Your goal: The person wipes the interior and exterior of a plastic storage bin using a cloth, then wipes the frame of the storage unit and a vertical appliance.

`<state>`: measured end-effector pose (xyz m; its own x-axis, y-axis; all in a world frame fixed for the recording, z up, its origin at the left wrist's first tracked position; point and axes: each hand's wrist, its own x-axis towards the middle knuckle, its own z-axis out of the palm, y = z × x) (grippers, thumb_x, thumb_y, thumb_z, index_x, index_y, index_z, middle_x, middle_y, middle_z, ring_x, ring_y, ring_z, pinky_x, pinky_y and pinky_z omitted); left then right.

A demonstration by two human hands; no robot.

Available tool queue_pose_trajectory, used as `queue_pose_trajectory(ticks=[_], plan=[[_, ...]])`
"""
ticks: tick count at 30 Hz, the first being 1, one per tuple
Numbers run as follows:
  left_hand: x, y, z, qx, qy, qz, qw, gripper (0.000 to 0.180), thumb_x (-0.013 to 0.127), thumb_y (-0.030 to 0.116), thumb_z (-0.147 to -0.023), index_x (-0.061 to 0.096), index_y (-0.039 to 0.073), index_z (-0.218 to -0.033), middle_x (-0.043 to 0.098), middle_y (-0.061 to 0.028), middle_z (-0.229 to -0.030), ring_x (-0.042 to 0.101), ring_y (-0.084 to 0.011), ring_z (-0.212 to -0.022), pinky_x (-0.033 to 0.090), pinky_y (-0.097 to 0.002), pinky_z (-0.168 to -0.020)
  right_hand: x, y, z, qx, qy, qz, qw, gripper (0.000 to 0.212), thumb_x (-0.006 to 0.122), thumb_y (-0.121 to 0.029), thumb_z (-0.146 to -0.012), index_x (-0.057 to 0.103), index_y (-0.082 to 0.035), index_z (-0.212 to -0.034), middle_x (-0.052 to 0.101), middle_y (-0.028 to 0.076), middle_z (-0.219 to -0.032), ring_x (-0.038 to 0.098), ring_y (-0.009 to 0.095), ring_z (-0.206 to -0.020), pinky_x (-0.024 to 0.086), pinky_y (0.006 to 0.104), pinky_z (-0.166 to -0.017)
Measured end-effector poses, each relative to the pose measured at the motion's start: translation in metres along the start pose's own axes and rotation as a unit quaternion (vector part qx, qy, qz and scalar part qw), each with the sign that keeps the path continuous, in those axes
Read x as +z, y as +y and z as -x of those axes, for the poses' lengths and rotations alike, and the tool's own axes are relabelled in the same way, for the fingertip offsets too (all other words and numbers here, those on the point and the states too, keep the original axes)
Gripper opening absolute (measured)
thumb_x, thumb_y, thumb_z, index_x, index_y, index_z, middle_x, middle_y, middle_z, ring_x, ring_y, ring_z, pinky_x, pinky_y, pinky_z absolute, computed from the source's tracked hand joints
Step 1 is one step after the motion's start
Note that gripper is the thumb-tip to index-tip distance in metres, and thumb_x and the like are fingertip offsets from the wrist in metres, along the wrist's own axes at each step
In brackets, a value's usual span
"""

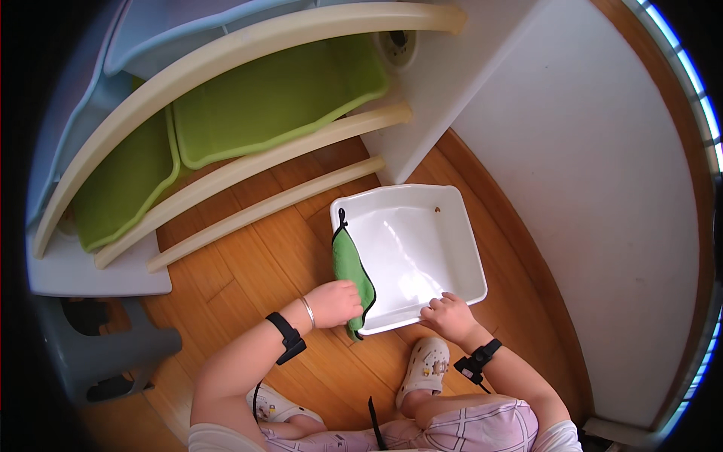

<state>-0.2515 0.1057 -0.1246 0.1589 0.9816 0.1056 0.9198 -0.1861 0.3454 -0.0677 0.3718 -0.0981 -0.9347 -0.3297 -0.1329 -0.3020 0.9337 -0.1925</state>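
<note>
A white plastic bin (407, 233) rests on the wooden floor in front of me, its inside bare apart from a small brown spot on the far wall. Draped over its left rim is a green cloth (349, 264) with black edging and a hanging loop. My left hand (337, 303) is closed on the lower part of that cloth, at the bin's near left corner. On the near rim, toward the right, my right hand (449, 316) grips the bin with its fingers curled over the edge.
A storage rack (286, 162) with cream rails holds green bins (271, 102) and light blue bins (166, 38) at the upper left. A grey plastic stool (113, 346) stands at the lower left. The white wall (580, 188) rises on the right. My shoes (425, 365) are just below the bin.
</note>
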Motion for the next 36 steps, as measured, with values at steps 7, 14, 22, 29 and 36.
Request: queue_pose_trajectory(ticks=[7,14,22,29,36], plan=[[-0.014,-0.035,0.007,-0.130,-0.060,-0.046,0.989,0.002,0.063,0.013,-0.072,0.065,0.013,-0.072,0.065,-0.0035,-0.076,0.062,-0.0227,-0.081,0.046,-0.0324,-0.081,-0.004,0.012,0.026,-0.032,-0.005,-0.008,0.999,0.017,0.067,-0.024,-0.079,0.055,-0.013,-0.079,0.055,0.005,-0.074,0.060,0.025,-0.073,0.050,0.0380,-0.077],[0.003,-0.020,0.016,-0.165,-0.108,-0.089,0.976,0.006,0.062,0.013,-0.075,0.065,0.015,-0.070,0.067,-0.0044,-0.075,0.065,-0.0223,-0.076,0.046,-0.0319,-0.075,-0.014,0.039,0.040,0.127,0.001,0.039,0.991,0.016,0.068,-0.017,-0.076,0.063,-0.013,-0.091,0.063,0.005,-0.108,0.048,0.033,-0.124,0.029,0.0528,-0.109],[0.040,0.051,0.000,-0.112,-0.106,-0.078,0.985,0.009,0.059,0.016,-0.074,0.061,0.013,-0.066,0.061,-0.0035,-0.060,0.063,-0.0208,-0.056,0.044,-0.0354,-0.050,-0.016,0.003,0.008,0.068,-0.053,-0.200,0.976,0.034,0.066,-0.021,-0.078,0.065,-0.005,-0.107,0.064,0.014,-0.113,0.060,0.035,-0.101,0.047,0.0426,-0.091],[0.030,0.099,0.005,-0.162,-0.114,-0.017,0.980,0.008,0.057,0.016,-0.075,0.060,0.011,-0.069,0.061,-0.0051,-0.062,0.062,-0.0214,-0.056,0.044,-0.0353,-0.051,0.016,-0.061,-0.013,-0.069,-0.230,-0.147,0.960,0.034,0.064,-0.026,-0.083,0.056,-0.007,-0.110,0.066,0.015,-0.090,0.064,0.032,-0.087,0.050,0.0433,-0.079],[0.055,0.086,0.037,-0.180,-0.057,-0.040,0.981,0.016,0.062,0.023,-0.076,0.053,0.010,-0.074,0.057,-0.0044,-0.065,0.058,-0.0210,-0.061,0.042,-0.0334,-0.060,0.023,-0.029,-0.022,-0.021,-0.145,-0.026,0.989,0.022,0.052,-0.013,-0.087,0.064,-0.019,-0.104,0.066,0.004,-0.082,0.065,0.025,-0.085,0.045,0.0425,-0.085]])
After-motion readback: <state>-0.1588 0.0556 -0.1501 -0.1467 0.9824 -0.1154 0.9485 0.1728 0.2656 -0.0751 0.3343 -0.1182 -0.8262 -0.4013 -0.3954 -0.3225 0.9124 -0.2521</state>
